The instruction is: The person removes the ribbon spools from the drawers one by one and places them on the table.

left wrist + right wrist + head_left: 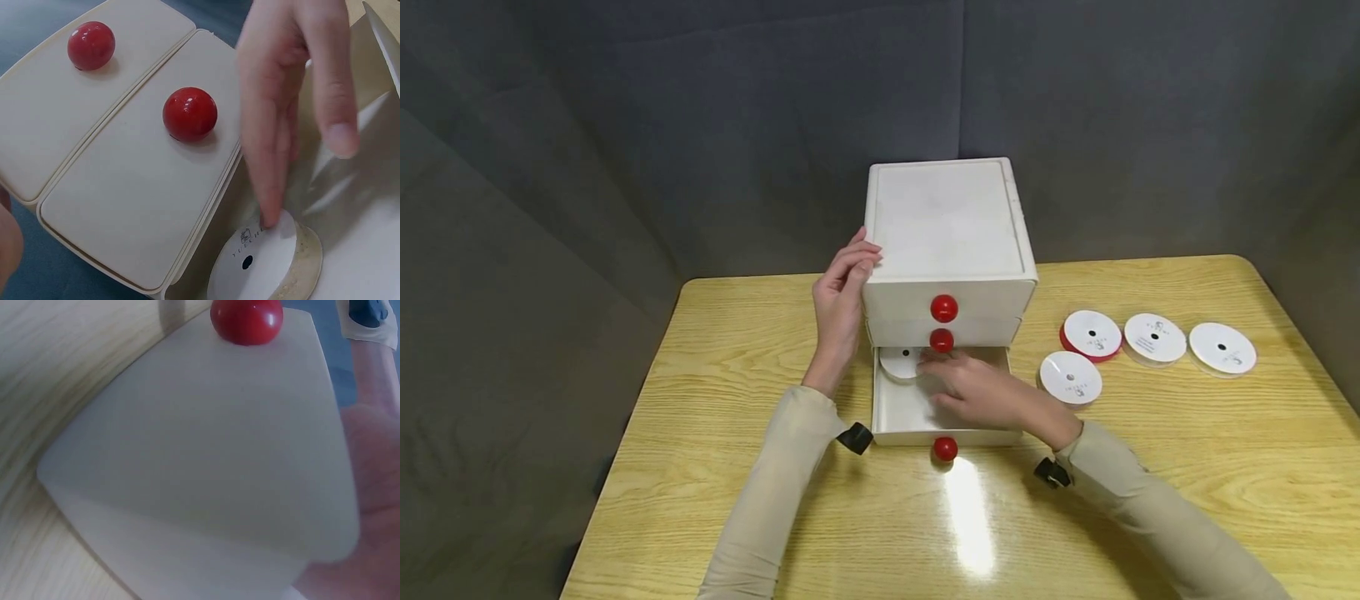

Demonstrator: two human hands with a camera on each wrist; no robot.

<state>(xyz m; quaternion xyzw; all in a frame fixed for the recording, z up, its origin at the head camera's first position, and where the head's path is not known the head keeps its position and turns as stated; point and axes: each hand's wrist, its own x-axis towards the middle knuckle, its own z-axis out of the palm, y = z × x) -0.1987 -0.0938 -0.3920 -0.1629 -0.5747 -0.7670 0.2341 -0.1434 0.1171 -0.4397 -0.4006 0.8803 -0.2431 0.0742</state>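
A white drawer unit (943, 221) with red knobs stands at the back of the table, its bottom drawer (902, 412) pulled out. My left hand (839, 300) rests against the unit's upper left front corner, its fingertips at the top edge. Inside the drawer, at the back left, lies a white-faced ribbon spool (895, 365). My right hand (973, 390) reaches into the drawer. In the left wrist view its straight fingertips touch the face of the spool (262, 265), with the thumb apart. The right wrist view is mostly filled by the drawer front (206, 444).
To the right of the unit several ribbon spools lie flat on the table: a red one (1092, 333), a front one (1070, 377), a middle one (1154, 338) and a far right one (1222, 348). A dark cloth (760, 142) hangs behind the table.
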